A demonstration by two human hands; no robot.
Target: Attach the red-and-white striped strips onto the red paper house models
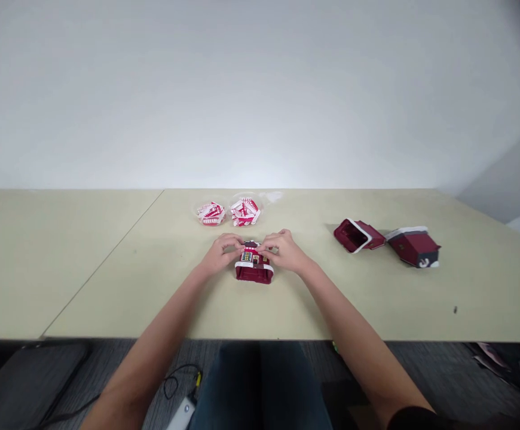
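A small dark red house-shaped piece with white trim and painted windows lies on the table in front of me, its open hollow end toward me. My left hand grips its left upper side with closed fingers. On the right upper side, my right hand pinches the same piece, fingertips on its front face. Behind it stand two clear bowls, the left one holding red and white striped pieces, the right one more such pieces.
Two more dark red house pieces lie at the right, one with its hollow end showing, the other beside it. A small dark speck is near the front right. The table ends at a wall behind.
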